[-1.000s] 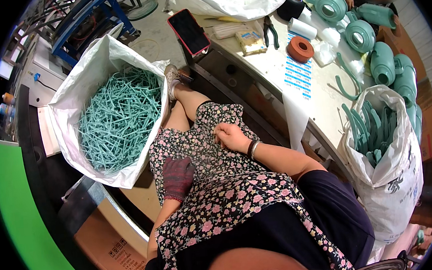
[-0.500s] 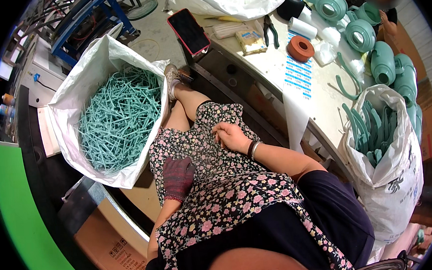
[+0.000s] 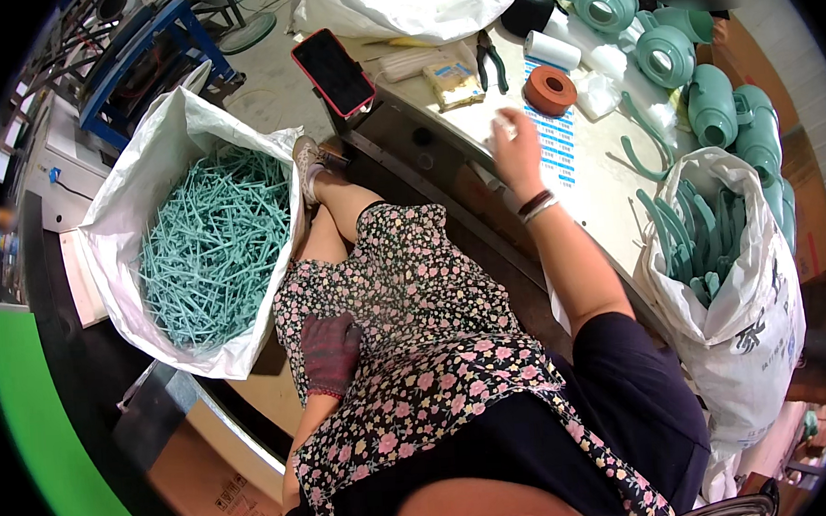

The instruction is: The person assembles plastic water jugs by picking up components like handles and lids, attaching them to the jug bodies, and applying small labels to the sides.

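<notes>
My left hand, in a dark red and grey knitted glove, rests on the floral apron over my lap. Its fingers are curled in, and I see nothing in them. My bare right hand is raised over the table's near edge, left of a sheet of blue-and-white labels and below a brown-orange tape roll. Its fingers are bent and smeared by motion; a pale blur shows at the fingertips. The forearm covers most of the sheet's hanging end.
At left stands a white sack full of thin green plastic sticks. Another white sack at right holds curved green handles. On the table are a phone, pliers and several green jug bodies. A person is at the far right.
My right hand has lifted from my lap and swung right and forward to the table edge. The gloved left hand stays on my lap. The whole view has shifted slightly.
</notes>
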Demonstrator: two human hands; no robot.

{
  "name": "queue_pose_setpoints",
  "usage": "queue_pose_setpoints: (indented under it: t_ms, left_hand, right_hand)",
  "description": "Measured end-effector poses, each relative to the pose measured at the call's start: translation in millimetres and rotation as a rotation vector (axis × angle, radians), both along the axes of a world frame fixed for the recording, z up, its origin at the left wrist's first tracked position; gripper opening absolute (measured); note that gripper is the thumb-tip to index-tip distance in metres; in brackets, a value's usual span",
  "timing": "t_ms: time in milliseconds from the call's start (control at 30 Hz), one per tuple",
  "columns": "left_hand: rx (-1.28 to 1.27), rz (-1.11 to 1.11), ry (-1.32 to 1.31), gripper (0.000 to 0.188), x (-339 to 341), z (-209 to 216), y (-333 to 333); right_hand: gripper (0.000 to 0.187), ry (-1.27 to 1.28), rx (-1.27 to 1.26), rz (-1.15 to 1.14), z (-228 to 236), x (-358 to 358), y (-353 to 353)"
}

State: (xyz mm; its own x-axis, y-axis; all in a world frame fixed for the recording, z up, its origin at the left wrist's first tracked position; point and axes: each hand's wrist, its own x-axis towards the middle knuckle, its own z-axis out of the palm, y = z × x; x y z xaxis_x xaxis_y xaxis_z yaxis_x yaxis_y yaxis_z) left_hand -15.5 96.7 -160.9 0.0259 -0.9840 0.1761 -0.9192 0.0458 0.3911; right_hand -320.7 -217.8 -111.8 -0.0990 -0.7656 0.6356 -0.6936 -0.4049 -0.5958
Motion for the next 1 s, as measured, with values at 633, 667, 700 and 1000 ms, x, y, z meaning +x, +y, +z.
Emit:
queue_pose_setpoints:
  t_ms: [633,667,700,1000]
  left_hand:
    - [0.079,0.002,-0.010,0.027,-3,5,-4]
    - [0.081,-0.003,-0.018,0.027,-4,4,-4]
    - [0.082,-0.009,-0.026,0.027,-4,3,-3]
    - [-0.034,-0.042,0.002,0.024,-4,9,-8]
  right_hand:
    - [0.030,0.255,0.479,-0.073,15,-86,11]
    - [0.031,0.297,0.497,-0.139,15,-91,6]
    - [0.032,0.278,0.536,-0.118,16,-96,2]
    - [0.058,-0.177,0.873,-0.065,35,-103,-33]
